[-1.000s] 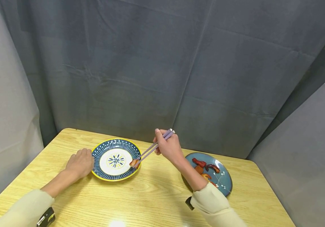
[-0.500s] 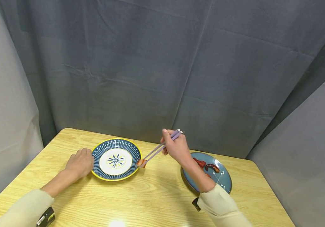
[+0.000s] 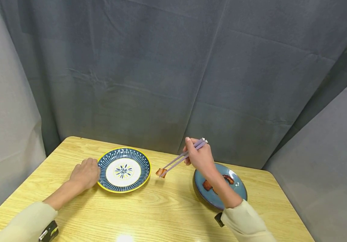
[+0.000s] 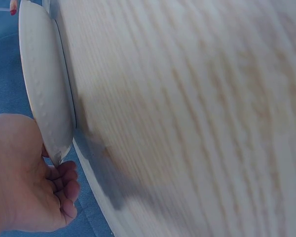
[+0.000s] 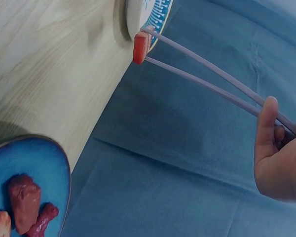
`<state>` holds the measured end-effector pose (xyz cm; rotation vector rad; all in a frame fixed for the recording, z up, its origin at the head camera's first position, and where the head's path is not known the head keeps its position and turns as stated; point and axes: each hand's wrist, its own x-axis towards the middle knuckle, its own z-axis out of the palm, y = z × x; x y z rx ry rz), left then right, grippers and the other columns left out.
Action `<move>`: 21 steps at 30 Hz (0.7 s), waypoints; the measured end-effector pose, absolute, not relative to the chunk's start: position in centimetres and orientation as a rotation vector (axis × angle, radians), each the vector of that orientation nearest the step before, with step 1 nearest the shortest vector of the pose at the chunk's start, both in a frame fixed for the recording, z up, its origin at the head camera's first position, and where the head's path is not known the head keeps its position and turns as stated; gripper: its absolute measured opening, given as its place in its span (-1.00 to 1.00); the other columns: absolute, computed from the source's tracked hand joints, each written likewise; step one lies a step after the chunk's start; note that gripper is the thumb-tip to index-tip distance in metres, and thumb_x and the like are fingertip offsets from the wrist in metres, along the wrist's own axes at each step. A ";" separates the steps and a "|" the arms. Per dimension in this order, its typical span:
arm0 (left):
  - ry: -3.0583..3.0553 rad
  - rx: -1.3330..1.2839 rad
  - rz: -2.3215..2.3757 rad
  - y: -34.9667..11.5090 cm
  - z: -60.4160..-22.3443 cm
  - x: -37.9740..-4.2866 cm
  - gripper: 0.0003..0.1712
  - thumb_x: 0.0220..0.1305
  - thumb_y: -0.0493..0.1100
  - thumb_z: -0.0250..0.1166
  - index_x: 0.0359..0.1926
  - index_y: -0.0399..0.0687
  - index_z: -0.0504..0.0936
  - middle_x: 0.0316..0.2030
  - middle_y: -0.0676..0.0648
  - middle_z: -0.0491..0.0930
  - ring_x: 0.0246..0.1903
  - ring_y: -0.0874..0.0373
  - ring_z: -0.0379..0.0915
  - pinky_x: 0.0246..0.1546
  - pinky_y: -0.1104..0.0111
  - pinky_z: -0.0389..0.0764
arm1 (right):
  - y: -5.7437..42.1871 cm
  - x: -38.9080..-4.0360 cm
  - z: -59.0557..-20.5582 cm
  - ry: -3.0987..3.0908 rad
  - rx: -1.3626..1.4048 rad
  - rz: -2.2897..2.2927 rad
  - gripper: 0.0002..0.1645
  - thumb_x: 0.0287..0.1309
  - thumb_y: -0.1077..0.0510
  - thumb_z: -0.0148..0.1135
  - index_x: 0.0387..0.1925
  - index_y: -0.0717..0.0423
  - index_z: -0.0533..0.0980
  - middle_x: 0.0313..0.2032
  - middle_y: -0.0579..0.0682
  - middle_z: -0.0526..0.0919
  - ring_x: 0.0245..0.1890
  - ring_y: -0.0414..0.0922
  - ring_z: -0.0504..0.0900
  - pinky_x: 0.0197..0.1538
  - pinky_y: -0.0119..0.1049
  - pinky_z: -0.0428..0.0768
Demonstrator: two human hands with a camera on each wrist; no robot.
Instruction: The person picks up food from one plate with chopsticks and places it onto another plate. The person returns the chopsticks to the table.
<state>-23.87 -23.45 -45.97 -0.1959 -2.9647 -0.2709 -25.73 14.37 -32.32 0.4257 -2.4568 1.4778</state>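
Note:
My left hand grips the left rim of a blue-and-white patterned plate with a yellow edge. In the left wrist view, the fingertips curl under the rim of that plate. My right hand holds a pair of lilac chopsticks. Between their tips is a small reddish-brown piece of food, held above the table to the right of the patterned plate. The right wrist view shows the food piece pinched at the chopstick ends.
A blue-grey plate with several reddish food pieces stands on the right, partly behind my right forearm. The wooden table spreads between and before the plates. Grey curtains hang behind and at both sides.
My right hand has moved right with the chopsticks and food piece, from the patterned plate's right edge to over the bare table. My left hand and the patterned plate have stayed still.

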 end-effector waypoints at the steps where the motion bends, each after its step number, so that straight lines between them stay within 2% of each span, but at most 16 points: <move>1: -2.964 -0.195 -0.272 -23.4 -46.0 -23.9 -0.75 0.40 -0.27 0.01 -0.19 -0.49 0.40 -0.36 -0.22 0.34 -0.29 -0.16 0.34 -0.29 -0.04 0.44 | 14.6 -25.7 -32.3 -2.460 0.417 1.475 -0.46 0.50 0.01 0.00 -0.52 0.29 0.57 -0.72 0.09 0.56 -0.76 -0.04 0.59 -0.62 -0.18 0.59; 6: -2.969 -0.186 -0.271 -23.4 -46.1 -24.0 -0.75 0.39 -0.28 0.01 -0.18 -0.50 0.41 -0.35 -0.22 0.35 -0.27 -0.17 0.35 -0.29 -0.04 0.44 | 15.7 -25.4 -32.5 -2.469 0.368 1.477 -0.46 0.49 0.00 0.01 -0.52 0.29 0.57 -0.70 0.12 0.57 -0.75 -0.05 0.59 -0.58 -0.11 0.62; 13: -2.976 -0.192 -0.271 -23.5 -45.9 -23.9 -0.74 0.39 -0.27 -0.01 -0.16 -0.51 0.41 -0.33 -0.24 0.36 -0.24 -0.19 0.35 -0.26 -0.06 0.44 | 17.6 -25.2 -32.6 -2.483 0.332 1.419 -0.44 0.51 0.00 -0.01 -0.50 0.31 0.56 -0.72 0.11 0.57 -0.73 0.05 0.62 -0.63 -0.24 0.58; 19: -2.977 -0.188 -0.279 -23.5 -45.9 -23.9 -0.74 0.38 -0.27 0.00 -0.17 -0.50 0.40 -0.33 -0.23 0.35 -0.23 -0.19 0.35 -0.26 -0.05 0.43 | 19.3 -25.1 -32.5 -2.509 0.284 1.375 -0.45 0.50 -0.02 -0.01 -0.50 0.29 0.56 -0.73 0.07 0.57 -0.75 -0.04 0.60 -0.58 -0.12 0.61; 21: -2.984 -0.184 -0.282 -23.4 -46.0 -24.0 -0.74 0.39 -0.27 0.00 -0.15 -0.51 0.41 -0.32 -0.24 0.36 -0.23 -0.19 0.35 -0.26 -0.05 0.43 | 19.8 -25.1 -32.5 -2.513 0.275 1.357 -0.45 0.50 -0.03 0.00 -0.50 0.29 0.56 -0.73 0.07 0.56 -0.75 -0.04 0.60 -0.58 -0.14 0.62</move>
